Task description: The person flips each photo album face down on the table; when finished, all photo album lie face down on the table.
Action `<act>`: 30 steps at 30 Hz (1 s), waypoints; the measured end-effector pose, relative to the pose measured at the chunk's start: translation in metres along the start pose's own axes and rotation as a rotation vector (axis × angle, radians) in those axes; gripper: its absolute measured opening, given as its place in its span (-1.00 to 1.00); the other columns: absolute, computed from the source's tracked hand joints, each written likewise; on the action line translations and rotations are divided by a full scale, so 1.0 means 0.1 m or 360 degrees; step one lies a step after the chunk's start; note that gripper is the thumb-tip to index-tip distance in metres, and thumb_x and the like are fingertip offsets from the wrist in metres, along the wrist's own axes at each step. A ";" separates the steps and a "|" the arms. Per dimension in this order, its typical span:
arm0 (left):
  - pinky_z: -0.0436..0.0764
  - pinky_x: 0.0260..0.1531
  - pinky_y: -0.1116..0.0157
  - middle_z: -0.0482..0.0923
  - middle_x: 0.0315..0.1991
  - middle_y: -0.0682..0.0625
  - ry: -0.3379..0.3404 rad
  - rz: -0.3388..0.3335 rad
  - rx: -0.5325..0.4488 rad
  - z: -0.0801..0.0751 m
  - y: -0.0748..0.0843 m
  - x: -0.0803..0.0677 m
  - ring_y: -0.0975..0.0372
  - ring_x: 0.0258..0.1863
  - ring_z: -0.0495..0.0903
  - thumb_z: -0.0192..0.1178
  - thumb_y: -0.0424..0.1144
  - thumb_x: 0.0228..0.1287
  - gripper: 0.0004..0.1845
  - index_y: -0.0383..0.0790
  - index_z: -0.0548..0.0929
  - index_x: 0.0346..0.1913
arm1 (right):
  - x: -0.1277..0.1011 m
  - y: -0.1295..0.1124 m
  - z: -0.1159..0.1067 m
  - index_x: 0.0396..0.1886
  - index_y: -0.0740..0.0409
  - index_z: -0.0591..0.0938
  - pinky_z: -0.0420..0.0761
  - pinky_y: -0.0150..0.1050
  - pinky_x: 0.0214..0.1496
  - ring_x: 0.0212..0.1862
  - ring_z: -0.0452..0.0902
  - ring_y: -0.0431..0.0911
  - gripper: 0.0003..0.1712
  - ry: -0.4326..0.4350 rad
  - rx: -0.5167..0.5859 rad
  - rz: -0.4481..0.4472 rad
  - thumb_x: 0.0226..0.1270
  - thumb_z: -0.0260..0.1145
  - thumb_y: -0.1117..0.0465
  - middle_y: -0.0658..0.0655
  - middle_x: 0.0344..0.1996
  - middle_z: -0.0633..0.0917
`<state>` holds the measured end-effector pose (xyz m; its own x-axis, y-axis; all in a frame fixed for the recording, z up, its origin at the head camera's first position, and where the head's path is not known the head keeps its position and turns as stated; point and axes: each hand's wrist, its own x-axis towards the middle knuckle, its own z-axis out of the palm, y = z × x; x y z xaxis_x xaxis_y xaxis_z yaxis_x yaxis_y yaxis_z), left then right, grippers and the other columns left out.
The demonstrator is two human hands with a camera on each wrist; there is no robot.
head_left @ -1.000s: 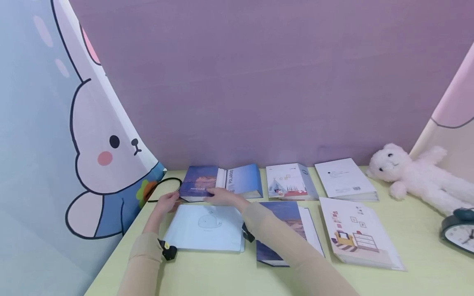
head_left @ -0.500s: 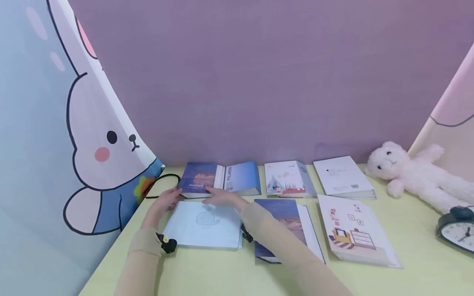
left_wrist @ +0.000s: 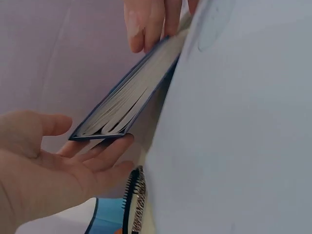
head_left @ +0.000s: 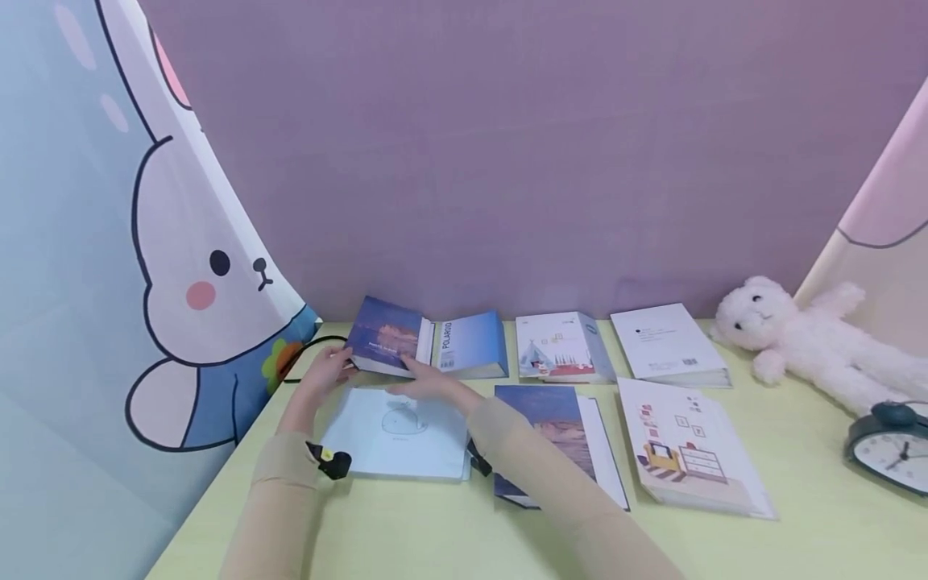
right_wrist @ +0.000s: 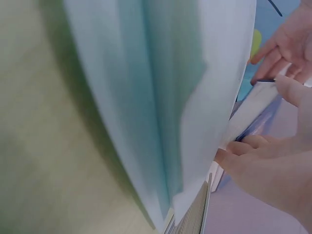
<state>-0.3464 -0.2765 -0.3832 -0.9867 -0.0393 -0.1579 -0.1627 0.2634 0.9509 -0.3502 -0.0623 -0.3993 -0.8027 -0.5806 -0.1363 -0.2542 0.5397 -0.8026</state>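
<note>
A dark blue photo album [head_left: 386, 332] with a sunset-like cover picture is raised and tilted at the back left of the table. At its left corner is my left hand [head_left: 325, 377], thumb on one side and fingers underneath, as the left wrist view shows of the album's page edge [left_wrist: 131, 92]. My right hand [head_left: 429, 382] grips the near edge; in the right wrist view the album [right_wrist: 253, 109] lies between its thumb and fingers. Just below both hands lies a pale blue whale-print album [head_left: 399, 443]. A blue POLAROID album [head_left: 474, 342] lies right of the raised one.
Further right are a tent-print album [head_left: 554, 346], a white album [head_left: 667, 342], a second dark blue album [head_left: 558, 427] and a furniture-print album [head_left: 685, 451]. A plush toy [head_left: 797, 338] and an alarm clock [head_left: 892, 451] are at the right. A black-rimmed loop [head_left: 304, 354] lies far left.
The dark blue photo album, flat on the table before, has been lifted and tilted by both hands. My hands have risen slightly with it. The other albums stay where they were.
</note>
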 end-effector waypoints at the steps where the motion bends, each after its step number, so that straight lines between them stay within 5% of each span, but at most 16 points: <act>1: 0.25 0.33 -0.03 0.08 0.34 -0.40 0.0028 0.0013 -0.0038 0.02 0.03 -0.01 -0.17 0.30 0.26 -0.29 -0.14 0.52 -0.43 -0.45 -0.07 0.39 | 0.00 0.00 -0.01 0.51 0.02 -0.07 0.04 0.09 0.46 0.49 -0.08 0.06 -0.07 0.0016 0.0003 -0.0008 0.33 0.12 -0.19 0.08 0.49 0.02; 6: 0.45 0.20 0.04 0.20 0.27 -0.30 0.0144 0.0081 -0.0126 0.11 0.18 -0.04 -0.01 0.07 0.44 -0.22 -0.12 0.50 -0.45 -0.31 0.00 0.40 | -0.01 -0.03 -0.05 0.51 -0.05 -0.05 0.10 0.13 0.44 0.48 -0.05 0.06 -0.05 0.0058 0.0019 0.0008 0.28 0.08 -0.31 0.06 0.48 0.06; 14: 0.57 -0.17 0.37 0.26 0.29 -0.29 0.0358 0.0121 0.0027 0.21 0.34 -0.10 0.31 -0.40 0.48 -0.15 -0.20 0.47 -0.48 -0.20 0.12 0.43 | -0.04 -0.17 -0.05 0.47 -0.03 0.13 0.25 0.04 0.39 0.42 0.13 0.07 -0.21 0.0152 -0.0034 -0.0114 0.34 0.10 -0.19 0.10 0.42 0.24; 19: 0.52 0.06 0.14 0.20 0.35 -0.23 0.0336 0.0134 0.0015 0.27 0.38 -0.11 0.23 -0.28 0.45 -0.14 -0.16 0.47 -0.47 -0.12 0.13 0.44 | -0.05 -0.27 -0.06 0.46 0.00 0.15 0.29 -0.01 0.38 0.41 0.16 0.06 -0.25 0.0208 -0.0008 -0.0175 0.37 0.10 -0.13 0.09 0.43 0.23; 26: 0.41 0.22 0.03 0.24 0.34 -0.22 0.0299 0.0205 -0.0080 0.33 0.45 -0.18 0.03 0.10 0.39 -0.15 -0.10 0.47 -0.50 -0.13 0.22 0.41 | -0.02 -0.32 -0.12 0.46 0.11 0.09 0.16 0.00 0.44 0.51 -0.20 0.01 -0.27 0.0240 0.0115 -0.0327 0.44 0.02 -0.09 -0.06 0.51 -0.18; 30: 0.38 0.24 0.05 0.25 0.34 -0.22 0.0244 0.0257 -0.0093 0.36 0.49 -0.19 0.01 0.14 0.38 -0.15 -0.07 0.48 -0.50 -0.15 0.24 0.39 | -0.03 -0.36 -0.17 0.46 0.00 0.15 0.26 0.00 0.39 0.45 0.07 0.02 -0.23 0.0333 0.0197 -0.0195 0.39 -0.05 -0.28 0.03 0.47 0.13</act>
<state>-0.3355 -0.2279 -0.3433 -0.9883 -0.1484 0.0358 0.0020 0.2218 0.9751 -0.3477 -0.0693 -0.3598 -0.8671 -0.4917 0.0791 -0.2990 0.3869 -0.8723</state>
